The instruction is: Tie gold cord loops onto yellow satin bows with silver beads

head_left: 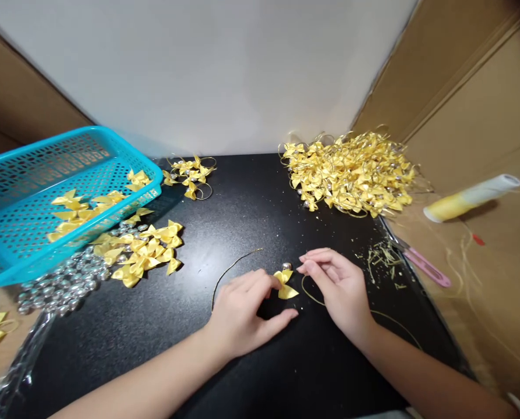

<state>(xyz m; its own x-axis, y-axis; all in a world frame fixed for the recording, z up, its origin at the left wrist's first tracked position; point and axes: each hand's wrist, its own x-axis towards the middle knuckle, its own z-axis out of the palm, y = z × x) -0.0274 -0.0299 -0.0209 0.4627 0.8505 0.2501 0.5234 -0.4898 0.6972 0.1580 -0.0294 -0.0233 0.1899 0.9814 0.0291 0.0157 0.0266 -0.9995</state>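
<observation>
The left hand pinches a yellow bow against the black desk, grip closed on it. The right hand hovers just beside, fingers loosely curled; whether it holds the gold thread I cannot tell. A bead sits at the bow's top (tiny, loose-looking). It could roll off if the pinch slips.

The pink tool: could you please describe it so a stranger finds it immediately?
Start at the big heap of finished yellow bows at the black table's far right. Just below, off the table's right edge, lies the pink tool. It is the only pink thing there.
</observation>
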